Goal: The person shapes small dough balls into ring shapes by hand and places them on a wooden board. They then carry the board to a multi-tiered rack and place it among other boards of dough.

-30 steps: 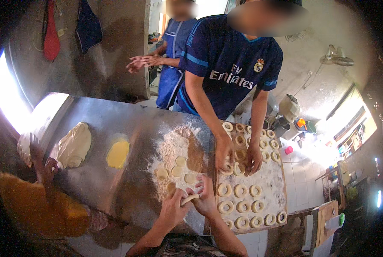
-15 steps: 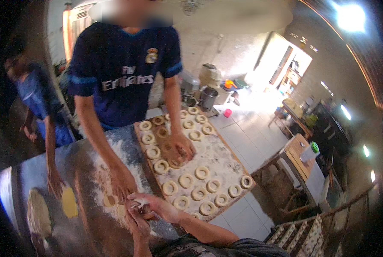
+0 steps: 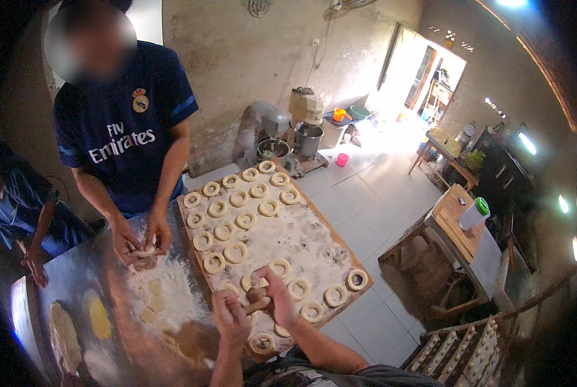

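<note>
Over the near edge of a floured wooden board (image 3: 321,238), my left hand (image 3: 232,316) and my right hand (image 3: 279,300) face each other with curled fingers. Between them is a small brownish piece, partly hidden by the fingers; its kind cannot be made out. Rings of dough (image 3: 235,252) lie in rows on the board, and several sit right under and around my hands. Left of the board, small flat dough discs (image 3: 157,302) rest on the floured metal table (image 3: 121,329). Across the table, a co-worker's hands (image 3: 143,245) pinch a pale piece of dough.
A yellow dough sheet (image 3: 99,316) and a larger pale slab (image 3: 64,338) lie at the table's left. Another person (image 3: 27,193) stands there. Mixers (image 3: 306,119) stand by the back wall. A wooden-topped table (image 3: 455,216) with a green-lidded container (image 3: 474,213) is at right; racks of dough balls (image 3: 459,351) below it.
My hands have moved right, from the floured table to over the board's near edge. The co-worker has drawn back from the board and now holds dough in both hands. My view has shifted.
</note>
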Tool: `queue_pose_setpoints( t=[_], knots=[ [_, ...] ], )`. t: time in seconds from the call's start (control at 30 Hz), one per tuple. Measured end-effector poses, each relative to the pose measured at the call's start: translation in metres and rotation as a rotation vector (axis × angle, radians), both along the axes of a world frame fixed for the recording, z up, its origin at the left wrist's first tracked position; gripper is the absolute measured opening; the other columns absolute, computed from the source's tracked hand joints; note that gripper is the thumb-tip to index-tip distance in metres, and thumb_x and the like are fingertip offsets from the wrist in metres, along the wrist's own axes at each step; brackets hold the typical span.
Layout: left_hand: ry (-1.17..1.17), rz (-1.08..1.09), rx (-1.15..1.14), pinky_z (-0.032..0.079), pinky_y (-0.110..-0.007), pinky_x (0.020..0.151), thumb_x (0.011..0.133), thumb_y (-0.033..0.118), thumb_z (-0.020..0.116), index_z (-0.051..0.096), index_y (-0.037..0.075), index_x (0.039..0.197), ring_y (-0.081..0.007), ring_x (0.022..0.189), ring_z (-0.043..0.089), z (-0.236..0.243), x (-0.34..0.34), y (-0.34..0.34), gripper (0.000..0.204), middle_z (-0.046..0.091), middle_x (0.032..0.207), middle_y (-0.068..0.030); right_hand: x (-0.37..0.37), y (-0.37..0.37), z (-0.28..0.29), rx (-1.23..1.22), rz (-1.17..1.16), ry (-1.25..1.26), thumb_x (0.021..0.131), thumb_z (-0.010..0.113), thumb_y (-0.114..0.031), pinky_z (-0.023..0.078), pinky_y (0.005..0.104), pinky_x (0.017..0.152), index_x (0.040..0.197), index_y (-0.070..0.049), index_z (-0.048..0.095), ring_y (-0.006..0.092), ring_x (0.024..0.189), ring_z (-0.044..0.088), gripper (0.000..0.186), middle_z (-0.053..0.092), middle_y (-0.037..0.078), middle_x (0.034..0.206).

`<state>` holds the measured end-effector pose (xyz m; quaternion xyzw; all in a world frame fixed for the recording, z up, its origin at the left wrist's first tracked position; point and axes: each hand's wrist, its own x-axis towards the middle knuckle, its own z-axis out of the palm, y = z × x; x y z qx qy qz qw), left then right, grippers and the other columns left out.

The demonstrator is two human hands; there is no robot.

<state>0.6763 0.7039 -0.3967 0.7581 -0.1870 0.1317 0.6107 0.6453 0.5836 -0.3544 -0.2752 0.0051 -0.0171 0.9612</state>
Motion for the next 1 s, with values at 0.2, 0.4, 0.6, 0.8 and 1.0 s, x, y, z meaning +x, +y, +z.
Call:
queue_pose_setpoints(
  t=[0.2,0.4,0.6,0.8,1.0],
  knots=[
    [0.084,-0.091,0.032,0.048,-0.036,0.067,0.106,0.022,0.045,0.054,0.003,0.103,-0.0204,0.075,0.055,0.006,-0.006,-0.076,0.021,0.058,0.092,-0.0130,-0.001,-0.092,-0.050,-0.461,-0.024,0.075,0.101,0.048,-0.042,0.040,0.0246,0.060,0.137,-0.012,0.036,0.0089,0.066,0.047,0.048,0.052,0.002,0.076],
    [-0.044,-0.088,0.060,0.049,-0.045,0.054,0.103,0.013,0.045,0.051,0.006,0.114,-0.0423,0.064,0.064,0.015,-0.009,-0.135,0.014,0.064,0.080,-0.0172,-0.024,-0.150,-0.044,0.325,0.047,-0.260,0.096,0.041,-0.072,0.044,0.0295,0.062,0.151,-0.013,0.025,0.0160,0.064,0.055,0.082,0.059,0.007,0.073],
    [0.163,-0.168,0.157,0.049,-0.051,0.064,0.107,0.026,0.040,0.046,0.008,0.121,-0.0469,0.074,0.065,0.014,-0.022,-0.172,0.023,0.063,0.073,-0.0194,-0.036,-0.189,-0.035,-0.494,-0.029,0.091,0.098,0.040,-0.068,0.045,0.0301,0.057,0.153,-0.015,0.032,0.0163,0.069,0.059,0.077,0.065,0.010,0.096],
    [0.337,-0.226,0.216,0.050,-0.057,0.075,0.107,0.036,0.039,0.036,0.005,0.131,-0.0532,0.090,0.065,0.031,-0.019,-0.208,0.039,0.064,0.085,-0.0298,-0.022,-0.207,-0.049,-0.850,-0.136,0.275,0.099,0.044,-0.064,0.052,0.0354,0.077,0.159,-0.014,0.019,0.0217,0.087,0.063,0.083,0.064,0.015,0.107],
    [0.497,-0.034,0.795,0.036,-0.061,0.103,0.102,0.048,0.046,0.022,0.004,0.150,-0.0540,0.125,0.048,-0.001,0.029,-0.210,0.069,0.043,0.137,-0.0377,-0.013,-0.251,-0.071,-1.445,-0.149,0.606,0.093,0.059,-0.060,0.052,0.0436,0.083,0.155,0.004,0.003,0.0382,0.085,0.069,0.105,0.069,0.028,0.089]
  ],
)
